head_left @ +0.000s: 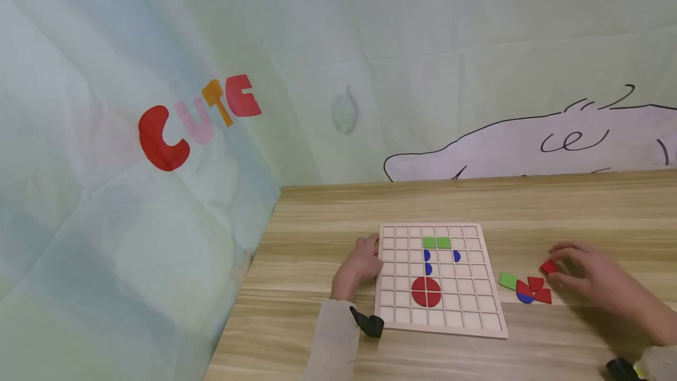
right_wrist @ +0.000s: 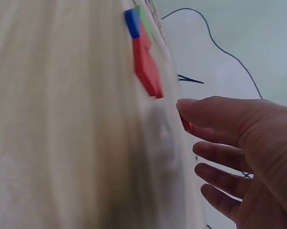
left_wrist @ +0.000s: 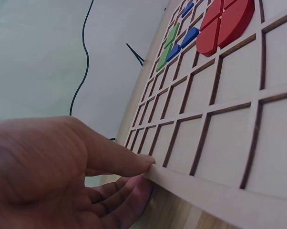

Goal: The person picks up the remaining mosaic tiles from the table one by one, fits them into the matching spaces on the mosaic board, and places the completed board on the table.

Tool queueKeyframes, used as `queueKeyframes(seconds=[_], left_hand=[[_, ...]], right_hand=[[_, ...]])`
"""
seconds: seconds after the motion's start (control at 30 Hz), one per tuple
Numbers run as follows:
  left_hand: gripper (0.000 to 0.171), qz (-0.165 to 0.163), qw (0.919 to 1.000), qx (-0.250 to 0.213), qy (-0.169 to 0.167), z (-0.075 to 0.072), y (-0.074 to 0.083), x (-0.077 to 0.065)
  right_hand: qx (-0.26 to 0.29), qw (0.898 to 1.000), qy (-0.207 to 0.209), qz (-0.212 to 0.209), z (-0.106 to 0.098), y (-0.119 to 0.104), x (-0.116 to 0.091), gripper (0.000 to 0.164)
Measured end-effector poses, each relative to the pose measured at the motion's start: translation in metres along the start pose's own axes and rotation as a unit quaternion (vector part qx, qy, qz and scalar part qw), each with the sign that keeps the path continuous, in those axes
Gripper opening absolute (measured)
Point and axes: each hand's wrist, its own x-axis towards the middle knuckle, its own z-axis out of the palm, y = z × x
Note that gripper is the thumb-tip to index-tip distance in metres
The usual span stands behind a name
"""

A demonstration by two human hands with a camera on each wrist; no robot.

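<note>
A pale wooden grid board [head_left: 449, 330] lies on the table. My left hand [head_left: 357, 269] grips its left edge, with the thumb [left_wrist: 134, 163] on the rim and the fingers curled below it. On the board are two green squares [head_left: 429, 243], blue half-circles [head_left: 457, 256] and several red quarter-circles [head_left: 419, 284] that form a full disc. To the right of the board, my right hand [head_left: 597, 275] pinches a red piece [head_left: 548, 267] between thumb and index finger. In the right wrist view that red piece [right_wrist: 184, 122] is mostly hidden by the thumb, and the other fingers are spread.
Between board and right hand lie a loose green square [head_left: 508, 280], a blue half-circle [head_left: 525, 298] and several red pieces [head_left: 542, 295], close together. The wood-grain table [head_left: 317, 210] meets a printed cloth backdrop [head_left: 296, 104] at its back and left.
</note>
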Motion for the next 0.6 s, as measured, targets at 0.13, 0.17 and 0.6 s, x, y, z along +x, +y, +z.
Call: queueKeyframes(seconds=[0.13,0.17,0.6], left_hand=[[0.061,0.002,1.0000,0.002,-0.002,0.000,0.000,0.000],[0.061,0.002,1.0000,0.002,-0.001,0.000,0.000,0.000],[0.060,-0.004,1.0000,0.000,-0.002,0.001,0.000,0.001]], right_hand=[[-0.007,1.000,0.013,-0.012,-0.007,-0.005,0.004,0.031],[-0.009,1.000,0.021,-0.018,-0.008,-0.006,0.005,0.031],[-0.018,0.996,0.025,-0.081,-0.004,-0.054,0.026,0.028]])
